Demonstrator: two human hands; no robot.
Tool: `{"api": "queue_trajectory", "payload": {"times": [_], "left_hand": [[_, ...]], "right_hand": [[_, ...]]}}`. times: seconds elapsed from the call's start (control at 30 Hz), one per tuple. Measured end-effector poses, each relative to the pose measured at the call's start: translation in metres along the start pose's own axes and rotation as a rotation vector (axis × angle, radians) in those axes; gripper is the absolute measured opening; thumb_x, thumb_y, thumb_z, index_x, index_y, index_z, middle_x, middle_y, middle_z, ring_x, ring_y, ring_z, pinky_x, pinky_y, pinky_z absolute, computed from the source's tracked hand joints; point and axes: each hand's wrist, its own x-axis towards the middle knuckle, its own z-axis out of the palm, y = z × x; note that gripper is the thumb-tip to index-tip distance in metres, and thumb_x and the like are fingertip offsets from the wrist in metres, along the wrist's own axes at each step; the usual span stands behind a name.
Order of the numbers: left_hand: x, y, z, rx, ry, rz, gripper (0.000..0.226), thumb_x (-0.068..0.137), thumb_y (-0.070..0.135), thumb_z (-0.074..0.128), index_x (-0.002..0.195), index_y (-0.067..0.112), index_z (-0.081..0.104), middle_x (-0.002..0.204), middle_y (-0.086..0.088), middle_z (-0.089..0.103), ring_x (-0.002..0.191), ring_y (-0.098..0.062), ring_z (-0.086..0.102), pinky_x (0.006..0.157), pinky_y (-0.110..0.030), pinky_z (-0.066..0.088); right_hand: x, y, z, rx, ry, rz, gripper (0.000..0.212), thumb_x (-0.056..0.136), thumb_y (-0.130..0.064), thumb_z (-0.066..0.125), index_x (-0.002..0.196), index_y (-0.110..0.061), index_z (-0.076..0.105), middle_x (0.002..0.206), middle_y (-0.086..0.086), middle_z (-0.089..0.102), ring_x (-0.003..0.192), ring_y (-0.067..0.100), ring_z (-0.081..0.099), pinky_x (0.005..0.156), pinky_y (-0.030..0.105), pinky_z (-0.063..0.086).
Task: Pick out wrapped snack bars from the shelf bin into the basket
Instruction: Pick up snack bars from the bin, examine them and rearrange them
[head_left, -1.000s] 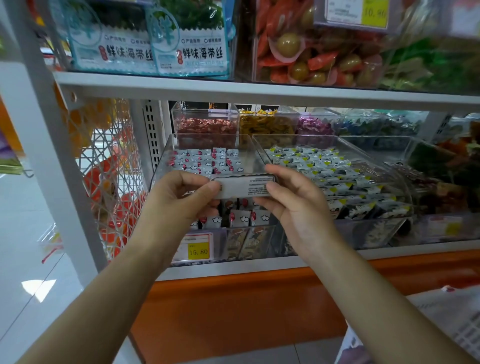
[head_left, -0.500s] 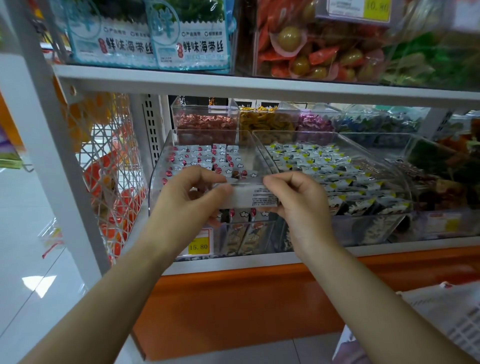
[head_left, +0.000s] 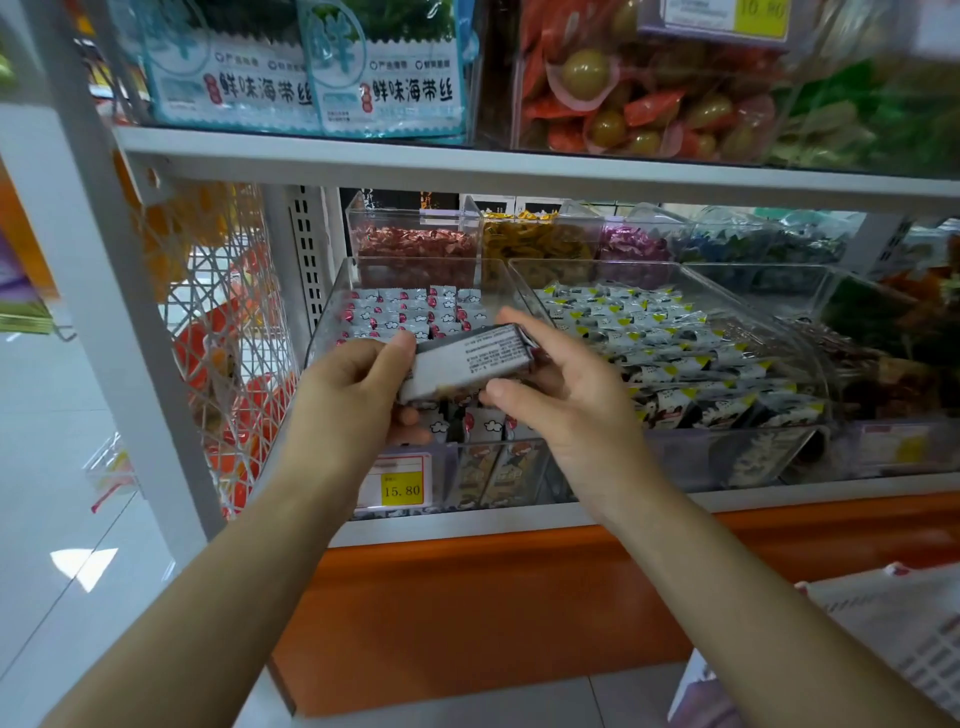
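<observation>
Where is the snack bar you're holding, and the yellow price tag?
snack bar (head_left: 467, 364), head view, printed back of the wrapper.
yellow price tag (head_left: 401, 490), head view, middle of the yellow patch.

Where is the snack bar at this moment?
In the head view, near the centre: the left hand and right hand hold the bar before the left bin, above the yellow price tag.

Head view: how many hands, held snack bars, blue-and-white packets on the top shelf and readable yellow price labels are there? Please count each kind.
Hands: 2, the left hand and the right hand
Held snack bar, gripped by both hands: 1
Top-shelf blue-and-white packets: 2
Readable yellow price labels: 2
Total: 7
</observation>
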Motion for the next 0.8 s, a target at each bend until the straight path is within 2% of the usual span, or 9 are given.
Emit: {"api": "queue_trajectory", "payload": {"times": [0.07, 0.13, 0.23, 0.3, 0.37, 0.43, 0.6, 0.7, 0.8], "left_hand": [[0.000, 0.001, 0.000, -0.001, -0.043, -0.007, 0.031, 0.094, 0.031, 0.050, 0.084, 0.006, 0.065, 0.059, -0.005, 0.056, 0.047, -0.013, 0.056, 0.049, -0.022, 0.053], [0.000, 0.004, 0.003, -0.039, -0.132, 0.029, 0.024, 0.094, 0.028, 0.051, 0.098, 0.009, 0.066, 0.070, -0.001, 0.063, 0.055, -0.013, 0.060, 0.053, -0.020, 0.052], [0.007, 0.003, 0.004, 0.091, -0.097, 0.098, 0.040, 0.093, 0.024, 0.054, 0.133, 0.019, 0.047, 0.103, 0.004, 0.064, 0.066, -0.010, 0.066, 0.059, -0.021, 0.055], [0.015, 0.000, 0.002, 0.343, -0.018, 0.212, 0.042, 0.093, 0.024, 0.055, 0.133, 0.018, 0.048, 0.118, 0.002, 0.061, 0.080, -0.009, 0.065, 0.067, -0.023, 0.056], [0.024, -0.004, 0.000, 0.594, -0.040, 0.334, 0.043, 0.091, 0.025, 0.057, 0.132, 0.016, 0.050, 0.128, 0.000, 0.056, 0.100, -0.010, 0.057, 0.081, -0.020, 0.047], [0.035, -0.007, 0.005, 0.828, -0.183, 0.409, 0.047, 0.091, 0.033, 0.056, 0.133, 0.014, 0.050, 0.137, -0.003, 0.050, 0.120, -0.016, 0.047, 0.098, -0.027, 0.036], [0.060, -0.014, 0.029, 1.409, -0.553, 0.307, 0.059, 0.096, 0.052, 0.022, 0.147, 0.021, 0.026, 0.158, 0.001, 0.012, 0.145, -0.014, 0.004, 0.115, -0.052, 0.005], [0.068, -0.019, 0.033, 1.497, -0.666, 0.222, 0.077, 0.087, 0.067, 0.004, 0.150, 0.023, 0.011, 0.159, 0.003, 0.000, 0.145, -0.013, -0.006, 0.115, -0.053, -0.002], [0.067, -0.014, 0.029, 1.497, -0.713, 0.192, 0.108, 0.061, 0.082, -0.004, 0.150, 0.023, 0.010, 0.159, 0.003, 0.002, 0.145, -0.015, -0.004, 0.115, -0.053, -0.002]], "right_hand": [[0.001, -0.001, -0.002, -0.020, 0.017, -0.025, 0.045, 0.086, -0.006, 0.062, 0.119, -0.035, 0.053, 0.111, 0.004, 0.065, 0.092, 0.011, 0.066, 0.075, 0.025, 0.056], [0.003, -0.004, -0.005, 0.010, 0.172, -0.023, 0.031, 0.087, -0.007, 0.062, 0.115, -0.020, 0.059, 0.099, 0.005, 0.067, 0.076, 0.009, 0.068, 0.060, 0.021, 0.056], [0.008, -0.004, -0.014, 0.168, 0.448, 0.024, 0.019, 0.086, -0.007, 0.063, 0.102, -0.008, 0.053, 0.091, 0.009, 0.065, 0.067, 0.012, 0.067, 0.057, 0.022, 0.056], [0.011, -0.003, -0.021, 0.253, 0.541, 0.043, 0.024, 0.086, -0.006, 0.063, 0.104, -0.006, 0.046, 0.095, 0.013, 0.062, 0.065, 0.012, 0.066, 0.060, 0.022, 0.056], [0.012, -0.002, -0.024, 0.240, 0.557, 0.057, 0.027, 0.086, -0.006, 0.064, 0.106, -0.007, 0.045, 0.099, 0.015, 0.060, 0.065, 0.011, 0.065, 0.063, 0.022, 0.057], [0.013, 0.001, -0.024, 0.213, 0.544, 0.065, 0.030, 0.086, -0.006, 0.064, 0.110, -0.006, 0.046, 0.100, 0.014, 0.058, 0.064, 0.010, 0.065, 0.065, 0.025, 0.058], [0.016, 0.003, -0.018, 0.237, 0.539, 0.089, 0.027, 0.087, -0.005, 0.063, 0.106, -0.009, 0.044, 0.095, 0.014, 0.058, 0.068, 0.015, 0.064, 0.065, 0.026, 0.059], [0.016, 0.005, -0.016, 0.224, 0.519, 0.085, 0.024, 0.087, -0.005, 0.062, 0.098, -0.016, 0.044, 0.094, 0.013, 0.059, 0.066, 0.014, 0.064, 0.062, 0.023, 0.058], [0.016, 0.007, -0.016, 0.195, 0.495, 0.088, 0.024, 0.087, -0.007, 0.063, 0.099, -0.018, 0.044, 0.092, 0.008, 0.059, 0.059, 0.007, 0.065, 0.063, 0.023, 0.058]]}}
